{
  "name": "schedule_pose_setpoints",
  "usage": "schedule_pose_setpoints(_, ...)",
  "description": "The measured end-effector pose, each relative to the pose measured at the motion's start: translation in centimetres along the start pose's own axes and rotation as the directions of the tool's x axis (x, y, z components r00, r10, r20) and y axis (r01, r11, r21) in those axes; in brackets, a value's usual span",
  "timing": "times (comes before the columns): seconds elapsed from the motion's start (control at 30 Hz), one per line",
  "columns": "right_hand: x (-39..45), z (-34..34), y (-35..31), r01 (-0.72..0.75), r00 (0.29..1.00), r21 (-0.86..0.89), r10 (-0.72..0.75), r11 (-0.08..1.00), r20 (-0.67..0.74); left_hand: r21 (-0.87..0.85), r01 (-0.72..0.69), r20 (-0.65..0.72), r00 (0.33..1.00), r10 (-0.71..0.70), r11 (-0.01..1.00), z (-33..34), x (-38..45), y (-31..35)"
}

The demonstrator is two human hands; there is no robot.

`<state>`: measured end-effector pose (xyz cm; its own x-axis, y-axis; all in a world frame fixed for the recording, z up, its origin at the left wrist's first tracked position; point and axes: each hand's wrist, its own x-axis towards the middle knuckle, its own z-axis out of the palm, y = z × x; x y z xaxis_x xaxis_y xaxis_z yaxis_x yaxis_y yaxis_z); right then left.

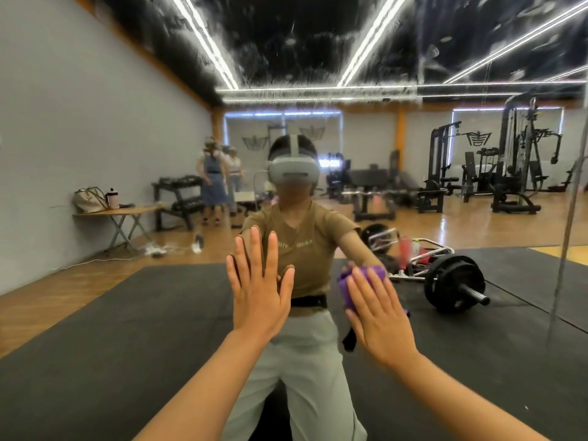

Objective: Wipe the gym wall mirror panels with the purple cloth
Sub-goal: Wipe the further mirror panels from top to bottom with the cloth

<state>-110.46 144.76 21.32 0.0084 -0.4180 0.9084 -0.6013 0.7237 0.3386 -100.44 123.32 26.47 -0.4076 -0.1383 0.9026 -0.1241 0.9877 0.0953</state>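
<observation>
Both hands flat on mirror [477, 43] | right hand [378, 316] presses purple cloth [350, 283]

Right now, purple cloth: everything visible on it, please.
The purple cloth is a soft, bunched fabric, vivid purple, crumpled into folds rather than spread flat. The right hand presses it flat-fingered against the mirror panel, covering most of it; only the upper left part and a small corner at the hand's right edge show. It sits low on the glass, right of the left hand, which rests bare on the mirror without touching the cloth. Its full size and any wetness cannot be told.
</observation>
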Motion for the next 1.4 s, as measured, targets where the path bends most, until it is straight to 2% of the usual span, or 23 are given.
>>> schedule_pose_setpoints(0.1, 7.0, -1.0, 2.0, -0.106, 0.990, 0.025, 0.108, 0.994, -0.092, 0.005, 0.015, -0.012, 1.000, -0.015, 1.000, 0.0, 0.0, 0.2)
schedule_pose_setpoints(0.2, 13.9, -2.2, 4.4, -0.135, 0.983, 0.049, 0.140, 0.990, -0.123, -0.008, 0.016, -0.028, 0.999, -0.016, 1.000, -0.1, -0.1, 0.3)
schedule_pose_setpoints(0.33, 19.4, -3.4, 6.4, -0.241, 0.951, 0.121, 0.260, 0.963, -0.170, 0.001, 0.011, -0.030, 0.999, -0.011, 1.000, -0.2, -0.2, 0.2)
schedule_pose_setpoints(0.43, 18.2, -3.4, 5.9, -0.257, 0.943, 0.142, 0.280, 0.956, -0.181, 0.007, 0.004, -0.024, 1.000, -0.004, 1.000, -0.3, -0.2, 0.0)
schedule_pose_setpoints(0.53, 13.0, -2.5, 4.5, -0.242, 0.950, 0.132, 0.262, 0.961, -0.172, 0.009, -0.010, -0.020, 1.000, 0.010, 1.000, -0.3, -0.2, -0.2)
schedule_pose_setpoints(0.7, 0.9, -0.4, 1.1, -0.163, 0.985, 0.084, 0.168, 0.983, -0.047, 0.034, -0.026, -0.043, 0.999, 0.028, 0.999, 0.1, -0.2, -0.4)
schedule_pose_setpoints(0.8, -1.4, 0.0, 0.6, -0.161, 0.986, 0.088, 0.163, 0.983, -0.020, 0.053, -0.043, -0.050, 0.998, 0.046, 0.998, 0.4, -0.1, -0.6)
schedule_pose_setpoints(0.9, 0.8, -0.4, 1.4, -0.139, 0.990, 0.090, 0.141, 0.986, -0.022, 0.058, -0.051, -0.056, 0.997, 0.054, 0.997, 0.5, -0.1, -0.7)
schedule_pose_setpoints(1.07, 11.5, -2.6, 4.7, -0.295, 0.946, 0.166, 0.312, 0.941, -0.089, 0.058, -0.066, -0.077, 0.995, 0.070, 0.996, 0.5, -0.1, -0.7)
schedule_pose_setpoints(1.2, 17.8, -4.2, 7.3, -0.302, 0.944, 0.175, 0.320, 0.937, -0.084, 0.064, -0.076, -0.090, 0.993, 0.081, 0.995, 0.4, -0.1, -0.7)
schedule_pose_setpoints(1.3, 18.6, -4.5, 7.8, -0.304, 0.939, 0.162, 0.324, 0.939, -0.114, 0.074, -0.081, -0.102, 0.991, 0.089, 0.994, 0.4, -0.1, -0.8)
schedule_pose_setpoints(1.4, 16.0, -3.5, 6.8, -0.296, 0.939, 0.172, 0.319, 0.940, -0.127, 0.079, -0.083, -0.109, 0.990, 0.092, 0.993, 0.5, -0.1, -0.8)
